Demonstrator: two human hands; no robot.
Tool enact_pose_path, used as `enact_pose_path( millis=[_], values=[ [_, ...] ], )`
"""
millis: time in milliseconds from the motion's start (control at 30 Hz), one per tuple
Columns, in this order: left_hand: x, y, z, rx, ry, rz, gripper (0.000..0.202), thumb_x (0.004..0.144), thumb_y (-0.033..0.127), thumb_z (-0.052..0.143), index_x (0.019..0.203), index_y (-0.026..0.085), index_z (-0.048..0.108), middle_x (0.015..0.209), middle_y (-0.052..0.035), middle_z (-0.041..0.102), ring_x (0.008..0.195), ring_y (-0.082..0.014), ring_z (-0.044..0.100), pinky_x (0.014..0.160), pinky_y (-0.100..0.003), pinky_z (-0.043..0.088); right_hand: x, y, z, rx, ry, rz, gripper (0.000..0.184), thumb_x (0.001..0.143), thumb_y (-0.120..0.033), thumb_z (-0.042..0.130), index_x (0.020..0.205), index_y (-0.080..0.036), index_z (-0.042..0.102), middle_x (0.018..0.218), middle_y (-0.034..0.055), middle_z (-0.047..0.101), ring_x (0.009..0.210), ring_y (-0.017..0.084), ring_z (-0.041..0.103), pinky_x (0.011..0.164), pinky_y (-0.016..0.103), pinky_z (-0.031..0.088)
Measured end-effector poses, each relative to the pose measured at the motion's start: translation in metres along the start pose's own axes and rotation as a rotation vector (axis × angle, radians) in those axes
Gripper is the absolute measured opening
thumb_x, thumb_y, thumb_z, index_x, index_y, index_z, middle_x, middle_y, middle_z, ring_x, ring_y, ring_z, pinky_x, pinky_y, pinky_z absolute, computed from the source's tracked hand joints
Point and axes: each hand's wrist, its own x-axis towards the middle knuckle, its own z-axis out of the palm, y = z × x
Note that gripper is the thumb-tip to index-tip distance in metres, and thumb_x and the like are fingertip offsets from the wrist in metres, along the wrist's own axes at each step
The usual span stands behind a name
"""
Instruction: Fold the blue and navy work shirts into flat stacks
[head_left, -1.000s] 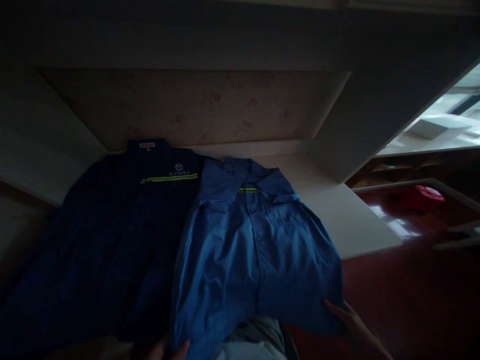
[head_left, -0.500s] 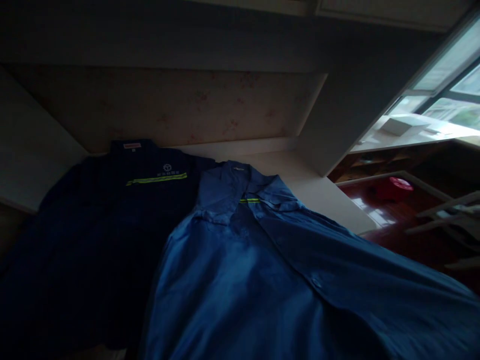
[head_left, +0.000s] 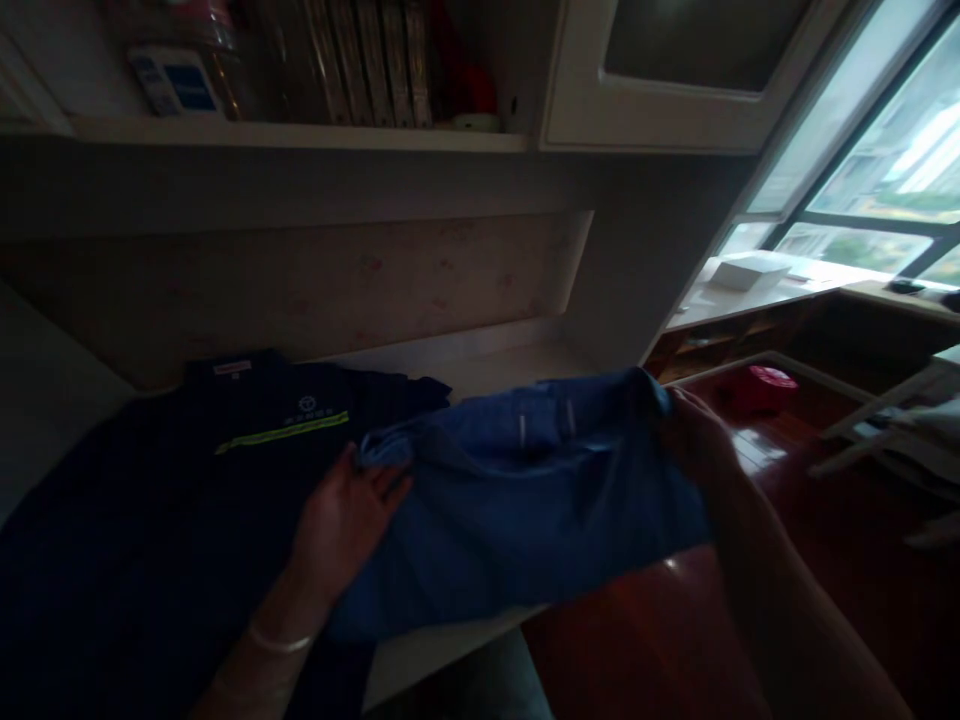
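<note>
A light blue work shirt (head_left: 517, 490) lies folded over on the white desk (head_left: 487, 360), its lower half brought up over the collar end. My left hand (head_left: 341, 510) pinches the folded edge at the left. At the right end of that edge my right hand (head_left: 694, 435) is closed on the cloth. To the left lies a dark navy work shirt (head_left: 150, 520) with a yellow reflective stripe, spread flat; my left forearm crosses over it.
A shelf (head_left: 300, 135) with books and boxes runs above the desk. A window (head_left: 862, 170) and sill stand at the right. A red object (head_left: 761, 385) sits on the dark red floor beyond the desk edge.
The blue shirt's lower half was lifted up towards the camera and folded over onto its upper half. Both hands moved forward with the hem. The view tilted upward, showing the shelf.
</note>
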Motion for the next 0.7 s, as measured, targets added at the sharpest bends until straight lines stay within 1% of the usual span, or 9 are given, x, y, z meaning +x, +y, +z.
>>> enact_pose_path(
  millis=[67,133,233,267,333,400,467,600,700],
  values=[
    [0.04,-0.011,0.016,-0.03,0.029,-0.052,0.063,0.099,0.06,0.016,0.118,0.018,0.06,0.123,-0.0152,0.071,0.108,-0.0276,0.07,0.09,-0.05,0.058,0.017,-0.003,0.03,0.062,-0.07,0.034,0.045,0.107,-0.036,0.03,0.151,-0.026,0.032,0.137,0.013,0.059,0.114,0.022,0.065,0.091,0.037,0.055],
    [0.058,-0.033,0.03,0.137,0.079,-0.028,0.066,0.094,0.065,0.035,0.13,0.013,0.053,0.133,-0.0218,0.064,0.119,-0.0325,0.065,0.102,-0.055,0.05,0.017,0.0,0.065,0.016,-0.165,0.033,0.057,0.104,-0.038,0.038,0.157,-0.027,0.021,0.148,0.0152,0.051,0.128,0.026,0.056,0.102,0.046,0.048],
    [0.056,-0.075,0.046,0.625,-0.038,0.212,0.061,0.088,0.056,0.057,0.132,0.014,0.058,0.143,-0.0213,0.056,0.135,-0.0377,0.05,0.116,-0.062,0.031,-0.007,0.015,0.117,-0.434,-0.323,-0.031,0.059,0.1,-0.05,0.044,0.155,-0.03,0.034,0.161,0.0099,0.034,0.148,0.036,0.027,0.114,0.071,0.019],
    [0.053,-0.087,0.051,0.797,-0.1,0.303,0.056,0.091,0.053,0.055,0.132,0.017,0.06,0.146,-0.0188,0.054,0.138,-0.0379,0.046,0.117,-0.064,0.026,-0.016,0.022,0.13,-0.598,-0.378,-0.035,0.058,0.1,-0.054,0.039,0.154,-0.033,0.037,0.164,0.0061,0.028,0.151,0.038,0.018,0.112,0.078,0.009],
    [0.051,-0.101,0.06,1.042,-0.189,0.409,0.05,0.096,0.049,0.047,0.136,0.02,0.059,0.151,-0.0151,0.05,0.141,-0.0382,0.042,0.117,-0.069,0.021,-0.025,0.034,0.148,-0.796,-0.439,-0.009,0.059,0.101,-0.061,0.028,0.155,-0.038,0.035,0.166,0.0011,0.021,0.152,0.039,0.009,0.104,0.085,-0.002],
    [0.059,-0.104,0.071,1.156,-0.221,0.467,0.051,0.097,0.047,0.044,0.138,0.02,0.058,0.154,-0.0148,0.046,0.143,-0.0383,0.038,0.117,-0.07,0.019,-0.018,0.044,0.155,-0.84,-0.441,0.007,0.062,0.101,-0.064,0.023,0.157,-0.038,0.03,0.166,-0.0004,0.02,0.153,0.038,0.008,0.102,0.087,-0.003],
    [0.081,-0.101,0.086,1.196,-0.247,0.522,0.053,0.098,0.048,0.042,0.141,0.02,0.056,0.156,-0.0146,0.043,0.145,-0.0377,0.036,0.118,-0.068,0.018,0.002,0.051,0.155,-0.85,-0.444,0.002,0.062,0.101,-0.064,0.023,0.157,-0.038,0.029,0.166,-0.001,0.019,0.152,0.038,0.009,0.102,0.087,-0.002],
    [0.149,-0.098,0.12,1.221,-0.284,0.548,0.058,0.099,0.053,0.036,0.146,0.023,0.051,0.157,-0.0142,0.042,0.145,-0.0391,0.035,0.117,-0.065,0.024,0.062,0.066,0.151,-0.873,-0.458,0.006,0.063,0.1,-0.065,0.021,0.157,-0.039,0.028,0.166,-0.0005,0.019,0.152,0.038,0.011,0.103,0.086,-0.001],
    [0.203,-0.11,0.141,1.276,-0.287,0.495,0.066,0.098,0.058,0.033,0.146,0.016,0.05,0.154,-0.0199,0.045,0.143,-0.0407,0.039,0.117,-0.063,0.023,0.105,0.079,0.153,-0.881,-0.46,0.024,0.065,0.099,-0.067,0.019,0.157,-0.038,0.027,0.167,-0.0002,0.018,0.152,0.038,0.011,0.104,0.085,0.003]
  ],
)
